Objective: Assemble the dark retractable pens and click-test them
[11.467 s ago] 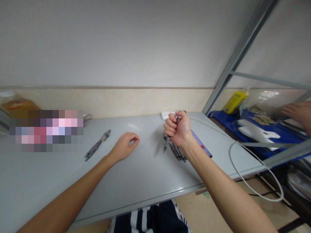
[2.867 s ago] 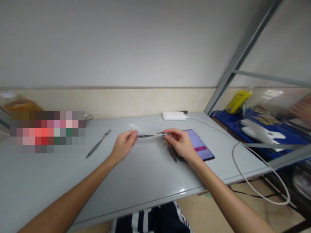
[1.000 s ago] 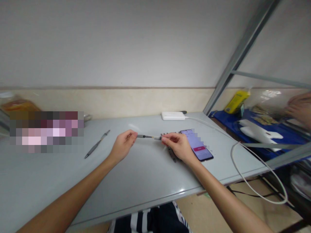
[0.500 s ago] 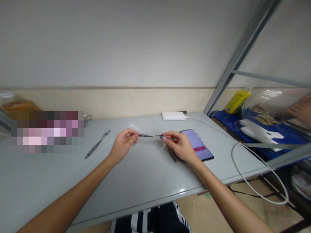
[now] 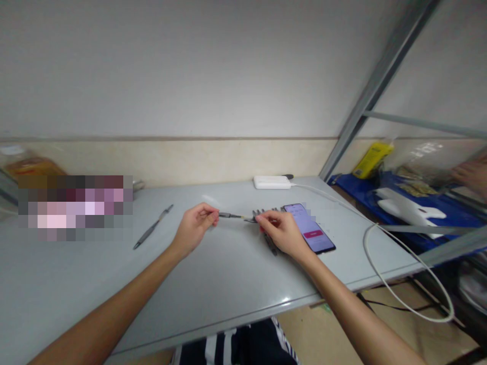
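Pen (image 5: 230,216) is spanning btw. my L hand (image 5: 193,226), pinching its grey end, and R hand (image 5: 282,230), gripping opp. end; phone (image 5: 313,232) is lying near R hand.

My left hand (image 5: 195,225) conceals one end of the pen (image 5: 228,216) and my right hand (image 5: 280,230) the other; its details between them are too small to make out. My right hand also covers most of the bundled pens (image 5: 270,245) beneath it. The phone (image 5: 321,243) beside it shows illegible print. Farther right, another person's hand (image 5: 474,173) is blurred and cut off.
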A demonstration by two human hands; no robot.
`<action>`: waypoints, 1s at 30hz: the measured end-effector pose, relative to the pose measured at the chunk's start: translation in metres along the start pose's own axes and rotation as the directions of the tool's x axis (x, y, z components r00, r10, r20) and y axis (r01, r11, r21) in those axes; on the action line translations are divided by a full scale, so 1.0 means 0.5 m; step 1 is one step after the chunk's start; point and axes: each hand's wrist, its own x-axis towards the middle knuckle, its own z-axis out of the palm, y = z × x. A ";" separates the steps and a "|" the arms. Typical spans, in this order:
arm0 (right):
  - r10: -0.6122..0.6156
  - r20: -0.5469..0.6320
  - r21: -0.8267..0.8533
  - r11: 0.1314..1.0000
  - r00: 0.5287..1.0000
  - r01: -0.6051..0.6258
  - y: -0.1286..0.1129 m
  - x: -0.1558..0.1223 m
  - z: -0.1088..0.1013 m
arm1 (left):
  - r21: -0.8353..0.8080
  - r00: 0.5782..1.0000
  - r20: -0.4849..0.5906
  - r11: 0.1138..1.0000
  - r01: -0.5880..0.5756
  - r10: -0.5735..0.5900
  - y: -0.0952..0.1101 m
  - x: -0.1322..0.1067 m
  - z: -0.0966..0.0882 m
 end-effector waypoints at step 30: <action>-0.104 0.119 -0.134 0.984 0.987 0.119 -0.021 -0.014 -0.017 | -0.035 0.940 0.325 0.992 0.124 -0.106 0.002 -0.005 0.000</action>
